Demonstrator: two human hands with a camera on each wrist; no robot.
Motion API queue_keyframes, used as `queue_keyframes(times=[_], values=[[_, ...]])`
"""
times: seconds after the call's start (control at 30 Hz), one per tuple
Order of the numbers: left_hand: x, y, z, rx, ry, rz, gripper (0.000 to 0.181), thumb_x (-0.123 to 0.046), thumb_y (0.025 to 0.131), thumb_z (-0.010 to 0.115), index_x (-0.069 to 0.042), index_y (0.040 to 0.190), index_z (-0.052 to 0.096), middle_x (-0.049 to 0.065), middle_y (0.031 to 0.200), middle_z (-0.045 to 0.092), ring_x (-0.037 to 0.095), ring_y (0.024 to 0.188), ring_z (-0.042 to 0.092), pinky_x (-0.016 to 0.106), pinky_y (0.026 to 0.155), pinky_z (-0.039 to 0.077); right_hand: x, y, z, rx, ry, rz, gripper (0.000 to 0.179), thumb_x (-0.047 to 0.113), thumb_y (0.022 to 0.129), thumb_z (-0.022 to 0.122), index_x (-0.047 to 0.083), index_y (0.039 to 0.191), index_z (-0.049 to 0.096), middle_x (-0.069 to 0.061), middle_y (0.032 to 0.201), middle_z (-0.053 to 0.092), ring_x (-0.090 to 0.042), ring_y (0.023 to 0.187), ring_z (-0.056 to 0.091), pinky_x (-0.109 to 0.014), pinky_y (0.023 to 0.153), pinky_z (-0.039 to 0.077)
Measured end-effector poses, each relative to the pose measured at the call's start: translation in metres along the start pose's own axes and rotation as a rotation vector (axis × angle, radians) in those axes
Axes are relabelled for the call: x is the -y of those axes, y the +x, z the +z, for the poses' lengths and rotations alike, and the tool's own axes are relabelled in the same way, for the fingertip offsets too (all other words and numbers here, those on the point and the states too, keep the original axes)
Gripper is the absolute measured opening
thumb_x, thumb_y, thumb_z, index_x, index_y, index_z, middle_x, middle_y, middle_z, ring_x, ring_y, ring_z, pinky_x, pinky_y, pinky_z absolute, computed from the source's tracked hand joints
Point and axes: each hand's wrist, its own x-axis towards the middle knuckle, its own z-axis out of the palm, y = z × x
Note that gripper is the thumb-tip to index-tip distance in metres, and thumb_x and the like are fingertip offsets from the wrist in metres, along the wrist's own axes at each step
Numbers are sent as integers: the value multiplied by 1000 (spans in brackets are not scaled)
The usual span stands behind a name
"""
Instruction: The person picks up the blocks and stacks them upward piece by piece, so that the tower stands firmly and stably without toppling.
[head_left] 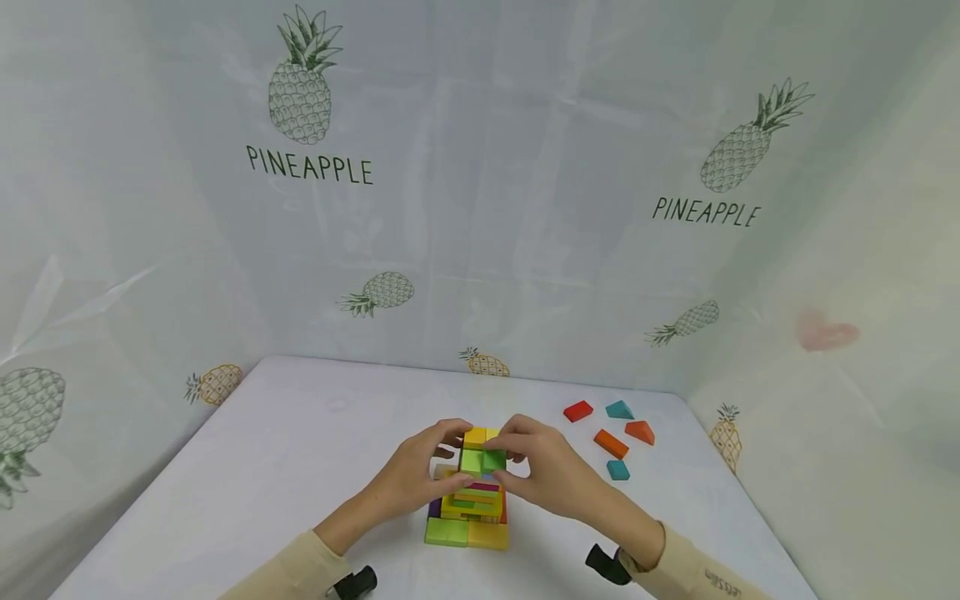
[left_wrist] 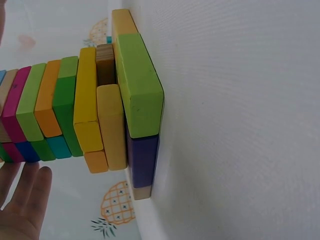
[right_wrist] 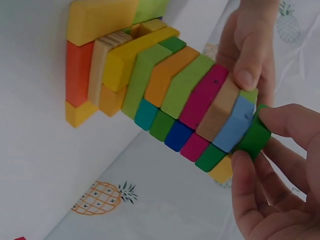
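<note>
A tall tower of colored wooden blocks point(head_left: 480, 506) stands near the front of the table. At its top, my right hand point(head_left: 551, 467) pinches a green block point(right_wrist: 257, 134) between thumb and fingers, against a light blue block point(right_wrist: 234, 122). My left hand point(head_left: 411, 471) is held round the tower's left side near the top. Its thumb lies by a light green block point(head_left: 472, 462). The left wrist view shows the left fingers point(left_wrist: 35, 192) fairly straight beside the stack. Wider layers form the base, with a light green block point(left_wrist: 140, 85) at one corner.
Loose blocks lie at the right rear of the table: a red one point(head_left: 578, 411), an orange one point(head_left: 611, 443), a teal triangle point(head_left: 619, 409), an orange-red piece point(head_left: 640, 432) and a small teal piece point(head_left: 618, 470). A pineapple-print curtain point(head_left: 480, 208) surrounds the white table point(head_left: 315, 450).
</note>
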Motion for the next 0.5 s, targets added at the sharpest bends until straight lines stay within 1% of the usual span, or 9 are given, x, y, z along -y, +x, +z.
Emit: queue_keyframes(times=[0.13,0.2,0.27,0.37,0.5], values=[[-2,0,-1,3,0,-11,70,-40,95,82,-19,153,47,-11,144,60,12,123,63,31,101,58,-3,-3,4,-11,2,-4,33,10,89,87,10,121,80,3,108,66,-6,91,60,-17,79,59],[-2,0,-1,6,0,-16,70,-39,95,82,-20,152,47,-11,144,60,12,123,63,31,101,58,-5,-5,6,-34,-7,-18,33,12,88,88,12,120,80,3,110,66,-6,91,60,-18,80,60],[-2,1,-1,9,3,-17,71,-39,95,82,-18,153,47,-11,144,60,12,123,63,31,102,58,-8,-8,7,-63,-23,-36,32,14,88,89,13,119,80,5,110,66,-6,92,61,-19,81,60],[-2,1,0,12,4,-22,71,-41,95,81,-18,153,47,-11,144,60,12,123,63,31,102,58,-11,-12,7,-100,-44,-76,29,13,87,90,14,114,81,6,109,67,-9,92,64,-21,82,61],[-3,1,-1,7,2,-21,71,-41,95,81,-18,153,47,-11,144,60,12,124,63,32,102,58,-14,-13,8,-116,-62,-134,24,9,87,89,12,110,82,4,107,69,-12,95,68,-20,84,61]])
